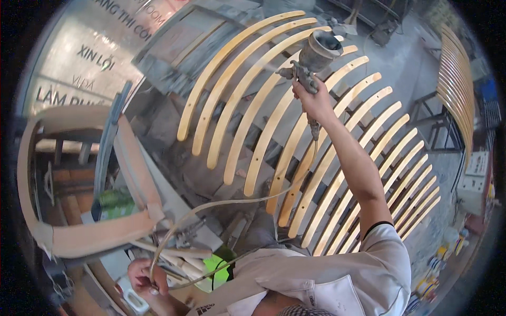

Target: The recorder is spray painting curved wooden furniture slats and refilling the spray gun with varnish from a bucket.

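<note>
My right hand (317, 101) is wrapped round the handle of a spray gun (301, 72) with a grey cup on top, held above the row of slats. A pale streak of mist leaves its nozzle toward the left. Below it, many curved wooden slats (259, 158) lie side by side, light yellow with small dark holes near their ends. From the gun's handle a tan air hose (221, 202) runs down and left to my left hand (143, 276), whose fingers are closed round it. What supports the slats is partly hidden beneath them.
On the left stands a curved frame (95, 234) covered in tan material, with a grey bar leaning across it. Another rack of slats (456, 89) stands at the far right. Small containers (429, 284) line the lower right, and a printed banner (79, 42) hangs upper left.
</note>
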The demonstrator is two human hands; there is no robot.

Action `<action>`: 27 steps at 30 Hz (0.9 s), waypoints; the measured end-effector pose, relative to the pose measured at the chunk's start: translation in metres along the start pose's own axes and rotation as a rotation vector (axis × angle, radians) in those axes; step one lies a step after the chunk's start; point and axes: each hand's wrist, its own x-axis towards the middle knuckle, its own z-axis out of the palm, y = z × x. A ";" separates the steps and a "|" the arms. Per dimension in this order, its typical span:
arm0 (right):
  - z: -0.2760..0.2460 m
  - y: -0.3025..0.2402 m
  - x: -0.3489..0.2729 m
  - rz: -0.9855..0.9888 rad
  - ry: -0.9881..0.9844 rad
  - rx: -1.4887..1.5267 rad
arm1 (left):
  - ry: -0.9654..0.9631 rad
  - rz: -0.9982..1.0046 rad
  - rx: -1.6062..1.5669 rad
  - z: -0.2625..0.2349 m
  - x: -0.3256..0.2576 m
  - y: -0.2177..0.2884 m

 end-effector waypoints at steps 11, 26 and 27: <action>0.049 -0.028 -0.155 0.057 -0.361 -0.068 | -0.238 0.039 0.006 0.042 -0.088 0.005; 0.041 -0.009 -0.260 -0.083 -0.590 -0.058 | -0.202 0.090 -0.009 0.059 -0.117 -0.001; 0.041 -0.008 -0.259 -0.050 -0.548 -0.070 | -0.214 0.094 -0.014 0.059 -0.112 -0.001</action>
